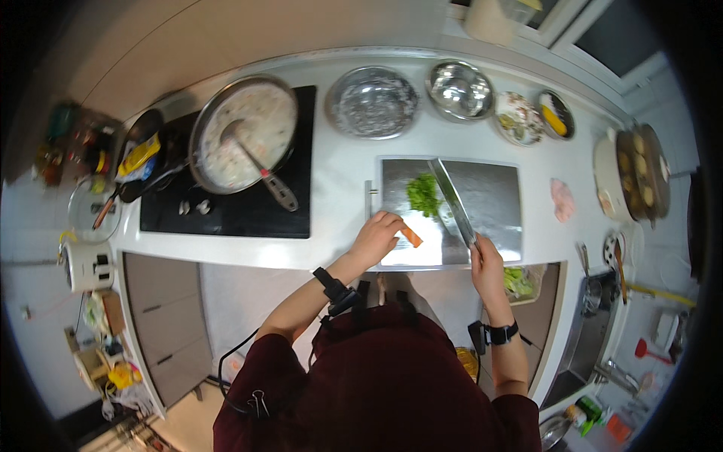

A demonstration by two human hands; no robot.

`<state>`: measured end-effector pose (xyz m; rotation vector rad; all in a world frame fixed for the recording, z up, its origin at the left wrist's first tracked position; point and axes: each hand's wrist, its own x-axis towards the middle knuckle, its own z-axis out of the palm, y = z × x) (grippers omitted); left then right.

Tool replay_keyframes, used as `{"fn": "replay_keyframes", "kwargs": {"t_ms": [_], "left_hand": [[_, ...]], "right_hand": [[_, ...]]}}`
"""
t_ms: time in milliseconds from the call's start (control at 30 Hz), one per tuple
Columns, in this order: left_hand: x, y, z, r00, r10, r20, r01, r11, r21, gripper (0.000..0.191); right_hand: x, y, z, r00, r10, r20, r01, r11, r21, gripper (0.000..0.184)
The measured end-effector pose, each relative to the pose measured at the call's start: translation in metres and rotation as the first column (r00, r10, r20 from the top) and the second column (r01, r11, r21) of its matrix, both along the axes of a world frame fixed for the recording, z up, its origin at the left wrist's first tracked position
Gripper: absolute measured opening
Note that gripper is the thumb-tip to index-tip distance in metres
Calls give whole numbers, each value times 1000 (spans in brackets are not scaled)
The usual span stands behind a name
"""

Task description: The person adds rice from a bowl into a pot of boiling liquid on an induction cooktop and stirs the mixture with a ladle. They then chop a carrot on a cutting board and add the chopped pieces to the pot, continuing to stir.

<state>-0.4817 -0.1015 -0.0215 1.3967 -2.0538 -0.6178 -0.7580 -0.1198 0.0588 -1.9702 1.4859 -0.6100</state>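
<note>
My left hand [379, 237] holds an orange piece, perhaps carrot [413, 236], by its upper end over the near left corner of a metal cutting board [497, 214]. In my right hand [487, 265], at the board's near edge, is the handle of a broad-bladed kitchen knife [453, 200]. The blade points away from me, its broad face seen nearly edge-on. Chopped green leaves [423, 194] lie in a heap on the board, just left of the blade. Whether the blade touches the board I cannot tell.
Left, a wide pan [243, 135] of milky food with a slotted spoon [271, 181] sits on the black cooktop [226, 220]. Behind the board stand metal bowls [373, 103] and a plate of scraps [518, 118]. Rightward are a pink cloth-like piece [562, 199], a steamer pot [613, 175] and a sink [582, 333].
</note>
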Motion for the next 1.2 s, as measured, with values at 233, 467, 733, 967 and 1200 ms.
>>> {"fn": "replay_keyframes", "kwargs": {"t_ms": [233,467,733,967,1200], "left_hand": [[-24,-15,-23,954,-22,298,4,998,58,31],[-31,-28,-19,966,-56,251,65,997,-28,30],[0,-13,36,976,217,25,-215,974,-66,21],[6,-27,79,940,327,-99,-341,915,-215,23],[-16,-60,62,976,215,-28,-216,960,-179,23]], "right_hand": [[-38,-21,-12,982,-187,14,188,976,-111,30],[-53,-16,-11,993,-93,67,100,988,-119,27],[-21,13,1,975,218,44,-219,976,15,30],[-5,7,-7,924,363,-125,-349,930,117,31],[1,5,-6,904,377,-202,-350,923,157,28]]}}
